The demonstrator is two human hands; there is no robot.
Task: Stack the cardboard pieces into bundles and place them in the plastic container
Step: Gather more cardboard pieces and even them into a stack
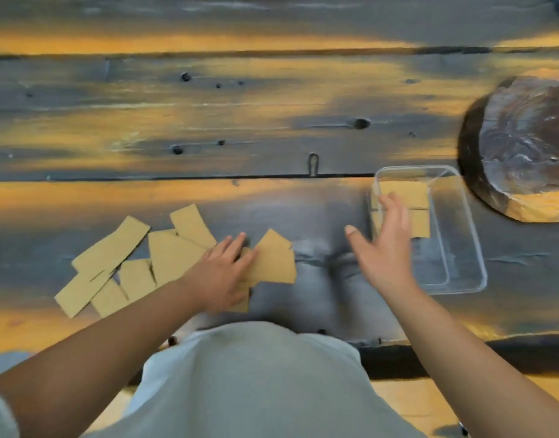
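Cardboard pieces [139,267] lie scattered and overlapping on the dark wooden bench [271,121], left of the person's body. The left hand [222,273] rests flat on the right end of this scatter, its fingers [237,245] straight and slightly spread, pressing down on a few overlapped pieces [276,263] whose corners stick out to the right of the hand.

The right hand [382,245] hovers at the near-left edge of the clear plastic container [467,248], palm turned inward, with the fingers [395,210] relaxed and apart and the thumb stretched out to the left. It holds nothing. The container stands on the bench to the right of the scatter, well apart from it. Inside, at its far-left end, lies a bundle of cardboard [410,197], partly hidden by the right hand; how many pieces it has cannot be told.

Beyond the container, at the right edge of the bench, sits a round dark wooden slab [524,147] with a rough rim. The person's pale shirt [256,380] fills the lower middle of the view.
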